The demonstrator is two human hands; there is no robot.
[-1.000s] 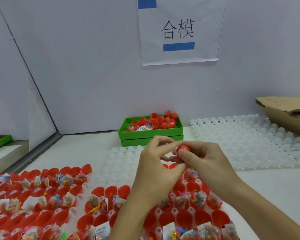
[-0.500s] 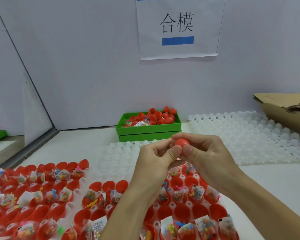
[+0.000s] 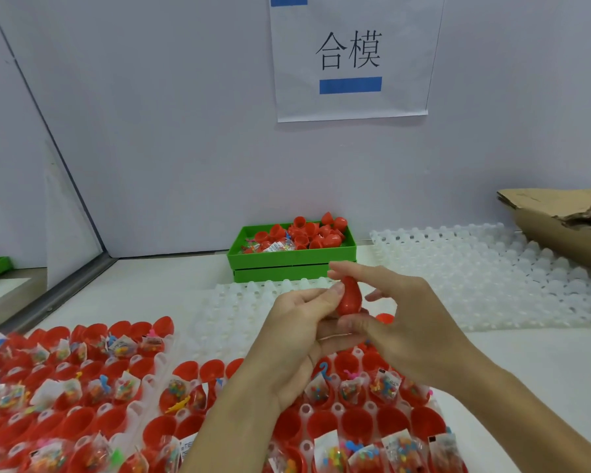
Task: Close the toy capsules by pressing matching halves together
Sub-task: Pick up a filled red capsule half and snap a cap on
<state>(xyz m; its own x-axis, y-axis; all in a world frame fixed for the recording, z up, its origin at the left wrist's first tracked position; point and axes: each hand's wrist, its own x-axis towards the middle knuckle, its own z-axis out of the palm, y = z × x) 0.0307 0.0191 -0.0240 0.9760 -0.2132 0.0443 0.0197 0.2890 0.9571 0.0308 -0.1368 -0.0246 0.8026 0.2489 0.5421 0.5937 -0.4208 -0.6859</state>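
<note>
Red capsule (image 3: 349,297), closed, pinched between left hand (image 3: 301,331) and right hand (image 3: 410,331) above trays (image 3: 325,409) of red halves holding toy packets; green bin (image 3: 292,259) of loose halves behind.

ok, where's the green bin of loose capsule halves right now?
Head view: the green bin sits center-back on the table against the wall, under the paper sign, just beyond the hands and left of the white empty tray.
</note>
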